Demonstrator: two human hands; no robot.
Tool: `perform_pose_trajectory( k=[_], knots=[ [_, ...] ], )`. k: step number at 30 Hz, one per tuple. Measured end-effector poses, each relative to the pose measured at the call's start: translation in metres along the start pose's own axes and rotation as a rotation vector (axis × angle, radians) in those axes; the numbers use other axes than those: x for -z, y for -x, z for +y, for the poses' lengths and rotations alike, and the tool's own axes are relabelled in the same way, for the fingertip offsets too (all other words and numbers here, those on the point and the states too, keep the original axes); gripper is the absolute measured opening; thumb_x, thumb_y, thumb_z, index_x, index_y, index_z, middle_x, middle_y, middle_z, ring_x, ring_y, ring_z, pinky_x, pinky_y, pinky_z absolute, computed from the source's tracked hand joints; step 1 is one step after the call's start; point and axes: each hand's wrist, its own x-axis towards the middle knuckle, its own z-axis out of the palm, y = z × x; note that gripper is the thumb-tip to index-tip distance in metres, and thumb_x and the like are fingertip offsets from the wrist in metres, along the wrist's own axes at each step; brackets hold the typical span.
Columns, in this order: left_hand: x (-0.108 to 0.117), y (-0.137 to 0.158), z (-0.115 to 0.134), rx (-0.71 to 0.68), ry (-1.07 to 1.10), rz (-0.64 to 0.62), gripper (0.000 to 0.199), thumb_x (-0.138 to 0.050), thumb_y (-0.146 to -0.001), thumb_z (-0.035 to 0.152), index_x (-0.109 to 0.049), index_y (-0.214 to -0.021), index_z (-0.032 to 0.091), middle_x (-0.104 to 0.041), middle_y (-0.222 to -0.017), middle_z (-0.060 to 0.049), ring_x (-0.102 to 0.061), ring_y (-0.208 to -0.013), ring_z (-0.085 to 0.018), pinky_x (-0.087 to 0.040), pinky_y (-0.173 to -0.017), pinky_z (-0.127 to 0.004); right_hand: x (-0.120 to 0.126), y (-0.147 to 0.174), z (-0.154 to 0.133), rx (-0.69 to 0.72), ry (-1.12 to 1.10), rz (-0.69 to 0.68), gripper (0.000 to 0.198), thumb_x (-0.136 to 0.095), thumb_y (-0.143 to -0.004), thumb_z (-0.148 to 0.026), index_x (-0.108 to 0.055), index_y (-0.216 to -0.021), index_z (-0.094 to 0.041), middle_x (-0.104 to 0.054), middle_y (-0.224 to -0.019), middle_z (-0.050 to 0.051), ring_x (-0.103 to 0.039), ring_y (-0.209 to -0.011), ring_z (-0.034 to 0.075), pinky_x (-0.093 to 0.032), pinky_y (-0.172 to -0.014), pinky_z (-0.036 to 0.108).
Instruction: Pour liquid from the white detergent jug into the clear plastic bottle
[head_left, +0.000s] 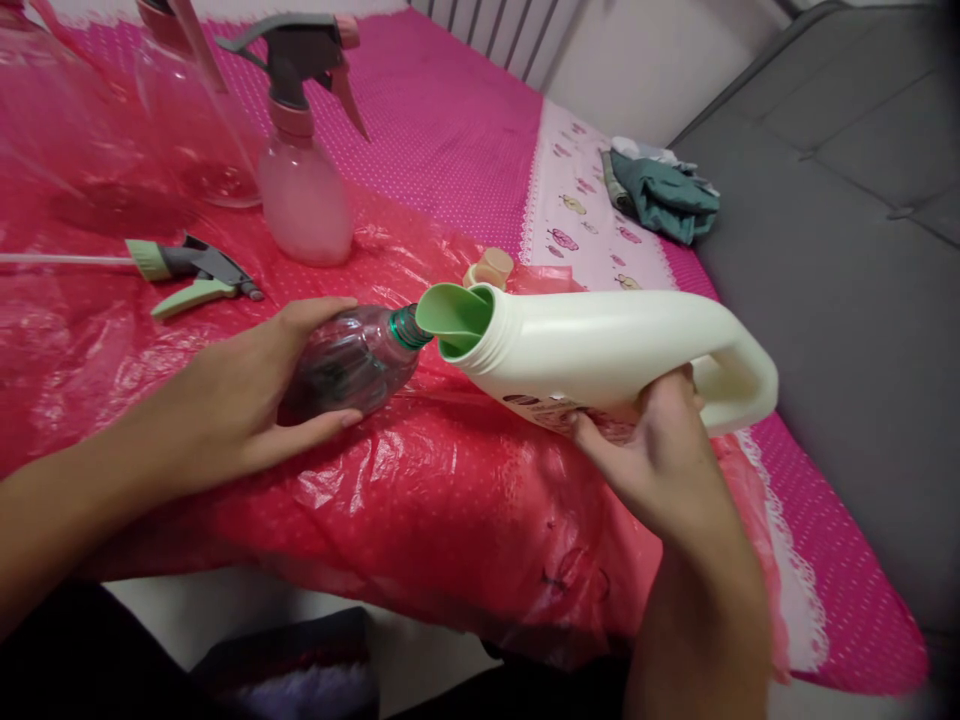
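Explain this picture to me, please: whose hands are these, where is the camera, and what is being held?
There is no robot here: these are a person's own bare hands. One camera, worn on the head, looks forward and down at them. The left hand holds a clear plastic bottle with a green neck. The right hand holds a tilted white jug, its green pouring spout at the bottle's mouth. No stream of liquid can be made out. A crinkled red plastic sheet lies beneath. On it stands a pink spray bottle, and near that lies a loose green-and-gray sprayer head.
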Motion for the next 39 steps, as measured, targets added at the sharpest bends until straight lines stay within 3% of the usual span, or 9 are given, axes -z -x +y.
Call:
perform_pose_trajectory(
  k=[7,17,26,39],
  knots=[
    [0.001,-0.002,0.002,-0.023,-0.017,0.019,0.081,-0.054,-0.097,0.067,-0.032,-0.161,0.023,-0.07,-0.13,-0.01,-0.074,-0.104,-0.032,-0.056,-0.093,-0.042,-0.003,-0.002,-0.001,0.008,0.062,0.032,0.05,-0.059,-0.08,-0.045,-0.056,-0.121,-0.016,-0.055,-0.122,0.019,-0.054,-0.121,0.043,-0.039,-0.108,0.069],
    [0.001,0.001,-0.001,-0.014,-0.003,0.01,0.081,-0.054,-0.096,0.068,-0.033,-0.16,0.023,-0.07,-0.13,-0.01,-0.073,-0.105,-0.031,-0.056,-0.096,-0.042,0.011,0.001,0.0,0.013,-0.043,-0.09,0.039,-0.053,-0.093,-0.041,-0.051,-0.125,-0.019,-0.058,-0.12,0.013,-0.055,-0.121,0.037,-0.041,-0.108,0.062],
    [0.002,0.001,-0.001,0.002,-0.006,-0.001,0.081,-0.055,-0.095,0.068,-0.033,-0.16,0.026,-0.071,-0.132,-0.01,-0.075,-0.107,-0.033,-0.056,-0.093,-0.043,0.016,0.0,0.003,-0.017,-0.162,-0.139,0.041,-0.054,-0.095,-0.036,-0.053,-0.131,-0.018,-0.055,-0.131,0.014,-0.049,-0.131,0.036,-0.033,-0.117,0.066],
    [0.0,-0.001,0.001,-0.033,-0.016,0.025,0.082,-0.053,-0.097,0.068,-0.033,-0.161,0.021,-0.07,-0.128,-0.008,-0.073,-0.099,-0.028,-0.055,-0.093,-0.038,0.013,-0.001,0.006,0.006,-0.153,-0.126,0.039,-0.058,-0.094,-0.039,-0.053,-0.126,-0.018,-0.057,-0.123,0.014,-0.054,-0.121,0.037,-0.04,-0.108,0.065]
  ],
)
